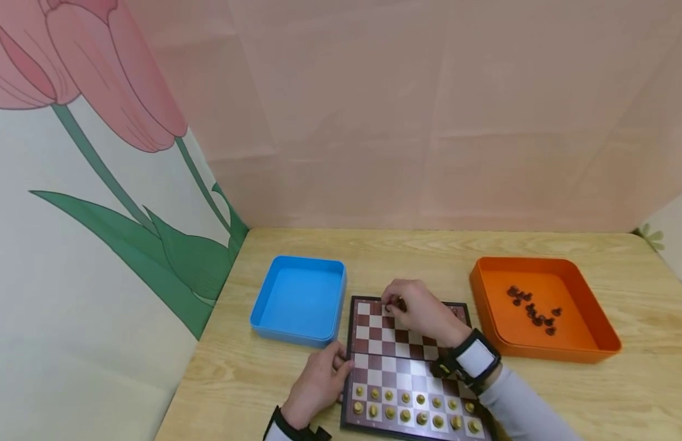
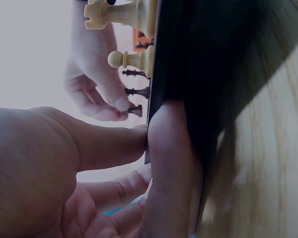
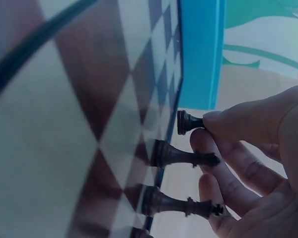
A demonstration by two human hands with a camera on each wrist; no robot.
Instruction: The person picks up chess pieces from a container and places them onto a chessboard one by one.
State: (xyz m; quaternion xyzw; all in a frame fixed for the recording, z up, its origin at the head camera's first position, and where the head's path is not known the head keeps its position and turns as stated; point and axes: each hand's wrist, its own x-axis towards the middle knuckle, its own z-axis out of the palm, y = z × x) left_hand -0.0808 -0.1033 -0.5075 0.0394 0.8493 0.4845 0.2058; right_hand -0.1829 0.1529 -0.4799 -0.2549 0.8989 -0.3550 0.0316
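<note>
Left hand (image 1: 318, 387) grips chessboard (image 1: 409, 365) edge; right hand (image 1: 420, 309) pinches half-hidden dark piece (image 3: 187, 122).

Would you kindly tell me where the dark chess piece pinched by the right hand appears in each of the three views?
Head: the dark chess piece sits at the chessboard's far edge, under the right hand's fingertips.
Left wrist: the small dark shape at centre, beside the board's black edge.
Right wrist: centre right, at the fingertips, before the blue tray.
Shared landmark: the chessboard, in all views.
</note>
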